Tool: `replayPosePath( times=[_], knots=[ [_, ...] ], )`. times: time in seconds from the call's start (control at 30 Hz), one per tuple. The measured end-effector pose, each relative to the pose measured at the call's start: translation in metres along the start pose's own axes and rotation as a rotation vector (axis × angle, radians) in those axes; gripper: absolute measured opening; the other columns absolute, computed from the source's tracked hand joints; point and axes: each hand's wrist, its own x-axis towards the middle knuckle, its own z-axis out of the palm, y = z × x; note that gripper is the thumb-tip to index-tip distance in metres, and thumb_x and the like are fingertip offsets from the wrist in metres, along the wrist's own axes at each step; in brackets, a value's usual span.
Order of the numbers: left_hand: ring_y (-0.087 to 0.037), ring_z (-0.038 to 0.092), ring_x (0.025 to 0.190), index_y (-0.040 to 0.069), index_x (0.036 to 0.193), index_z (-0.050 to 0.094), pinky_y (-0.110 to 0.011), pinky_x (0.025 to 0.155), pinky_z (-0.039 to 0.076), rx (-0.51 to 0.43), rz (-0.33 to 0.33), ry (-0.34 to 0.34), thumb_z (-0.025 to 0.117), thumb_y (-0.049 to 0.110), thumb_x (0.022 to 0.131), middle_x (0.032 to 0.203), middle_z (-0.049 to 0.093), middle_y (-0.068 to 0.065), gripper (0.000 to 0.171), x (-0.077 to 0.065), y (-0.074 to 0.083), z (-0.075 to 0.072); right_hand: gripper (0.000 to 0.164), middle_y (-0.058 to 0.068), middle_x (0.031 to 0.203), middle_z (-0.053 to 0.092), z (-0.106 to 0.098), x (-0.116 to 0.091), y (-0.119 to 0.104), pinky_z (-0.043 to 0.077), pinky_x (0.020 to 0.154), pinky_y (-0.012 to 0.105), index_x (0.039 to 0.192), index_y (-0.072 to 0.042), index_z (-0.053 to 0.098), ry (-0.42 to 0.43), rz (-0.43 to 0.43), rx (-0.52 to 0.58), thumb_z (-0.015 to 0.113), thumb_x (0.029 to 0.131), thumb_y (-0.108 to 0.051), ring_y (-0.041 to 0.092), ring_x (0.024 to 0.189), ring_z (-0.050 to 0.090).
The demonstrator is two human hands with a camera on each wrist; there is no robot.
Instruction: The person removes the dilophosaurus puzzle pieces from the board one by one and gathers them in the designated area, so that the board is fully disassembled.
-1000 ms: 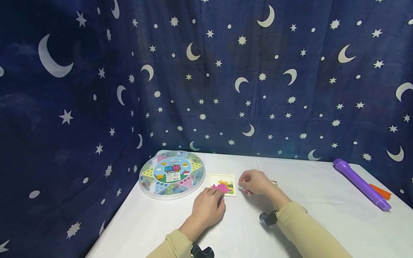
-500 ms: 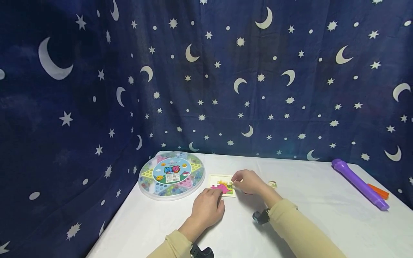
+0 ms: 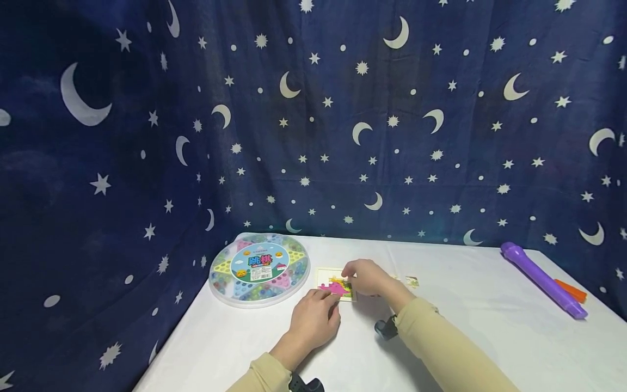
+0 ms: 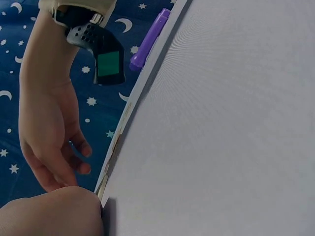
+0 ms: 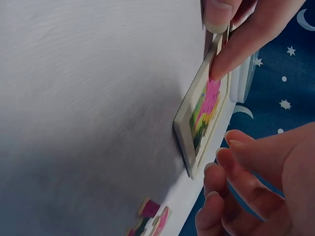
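A small jigsaw puzzle frame [image 3: 329, 269] lies on the table, with part of a pink dinosaur picture [image 5: 210, 96] fitted inside. My left hand [image 3: 315, 318] rests at its near edge; in the right wrist view a fingertip [image 5: 221, 69] presses on the picture, with the thumb beside the rim. Above the frame's right side is my right hand [image 3: 367, 277], thumb and index finger together. A thin sliver of what looks like a puzzle piece [image 5: 232, 141] shows at those fingertips, mostly hidden. Loose puzzle pieces [image 5: 149, 208] lie to the right, partly behind my right hand in the head view.
One loose piece [image 3: 412, 281] lies farther right. A round Chinese checkers box [image 3: 220, 296] stands left of the frame. At the right edge of the table lie a purple toy microphone [image 3: 543, 280] and an orange object [image 3: 572, 291]. Dark blue starry curtain [image 3: 313, 136] hangs behind and left.
My right hand has moved left from the loose pieces to over the puzzle frame, uncovering a piece on the right. My left hand has stayed at the frame. The head view has shifted slightly.
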Motion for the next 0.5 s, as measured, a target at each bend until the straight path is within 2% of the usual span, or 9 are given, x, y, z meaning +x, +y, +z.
replayPosePath(
  times=[0.07, 0.13, 0.33, 0.5],
  knots=[
    [-0.024, 0.066, 0.110, 0.015, 0.115, 0.078, -0.039, 0.092, 0.055, 0.000, 0.003, 0.002, 0.064, 0.026, 0.094, 0.119, 0.072, -0.005, 0.027, 0.000, 0.000, 0.000, 0.022, 0.006, 0.109, 0.072, 0.002, 0.003, -0.001, 0.055, 0.068, 0.037, 0.111, -0.012, 0.075, 0.001, 0.004, 0.002, 0.063, 0.095, -0.003, 0.020, 0.090, 0.062],
    [-0.024, 0.066, 0.110, 0.015, 0.114, 0.078, -0.039, 0.091, 0.055, 0.004, 0.011, 0.008, 0.065, 0.025, 0.093, 0.118, 0.073, -0.005, 0.027, 0.000, 0.000, 0.001, 0.022, 0.007, 0.108, 0.071, 0.005, 0.005, -0.002, 0.056, 0.070, 0.038, 0.112, -0.011, 0.074, 0.004, 0.008, 0.001, 0.061, 0.096, -0.002, 0.021, 0.092, 0.063],
    [-0.023, 0.066, 0.109, 0.015, 0.113, 0.078, -0.038, 0.092, 0.054, 0.019, 0.008, 0.012, 0.065, 0.026, 0.093, 0.117, 0.073, -0.003, 0.026, 0.000, 0.001, 0.001, 0.022, 0.006, 0.100, 0.069, 0.015, 0.012, 0.000, 0.054, 0.090, 0.047, 0.112, -0.010, 0.072, 0.013, -0.012, 0.007, 0.062, 0.094, 0.000, 0.024, 0.095, 0.065],
    [-0.023, 0.065, 0.109, 0.015, 0.113, 0.078, -0.038, 0.092, 0.054, 0.026, 0.008, 0.013, 0.065, 0.027, 0.093, 0.116, 0.073, -0.003, 0.027, 0.001, 0.000, 0.001, 0.023, 0.006, 0.094, 0.068, 0.016, 0.016, -0.004, 0.053, 0.091, 0.047, 0.111, -0.007, 0.071, 0.020, -0.044, 0.005, 0.061, 0.092, 0.003, 0.023, 0.090, 0.064]
  ],
)
